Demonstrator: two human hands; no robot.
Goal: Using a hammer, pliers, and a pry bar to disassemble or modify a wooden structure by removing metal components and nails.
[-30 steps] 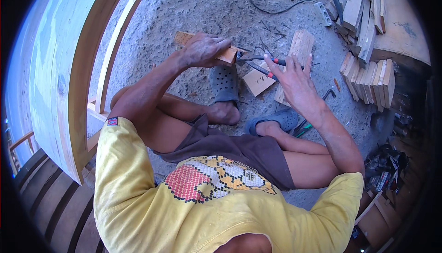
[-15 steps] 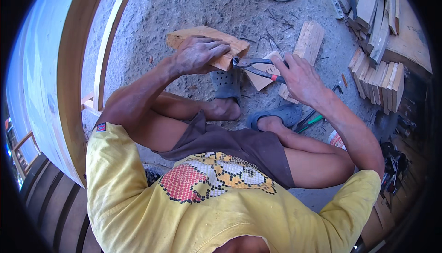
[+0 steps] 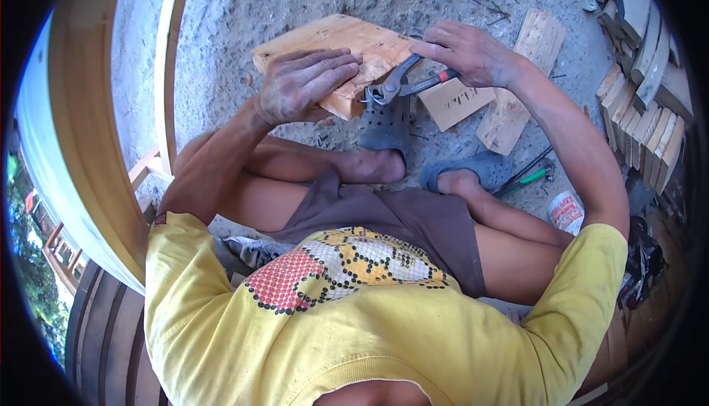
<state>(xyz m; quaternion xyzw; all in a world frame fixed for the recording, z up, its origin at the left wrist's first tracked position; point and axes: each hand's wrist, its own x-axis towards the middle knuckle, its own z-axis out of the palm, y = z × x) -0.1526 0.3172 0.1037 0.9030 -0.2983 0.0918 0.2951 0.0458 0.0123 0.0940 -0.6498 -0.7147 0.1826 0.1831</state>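
1. The pincers' (image 3: 402, 85) head meets the near edge of the wooden block (image 3: 347, 48); what it bites is too small to make out.
2. The right hand (image 3: 469, 52) has its fingers closed around the pincers' handles, hiding their ends.
3. The left hand (image 3: 303, 81) lies flat on the block, fingers spread and gripping nothing; it covers the block's near left corner.
4. The block rests on the concrete floor (image 3: 295, 0) before two sandalled feet.
5. Two more loose boards (image 3: 517, 81) lie right of it; stacked wood pieces (image 3: 642, 111) at the right rim are cut off, count unclear.
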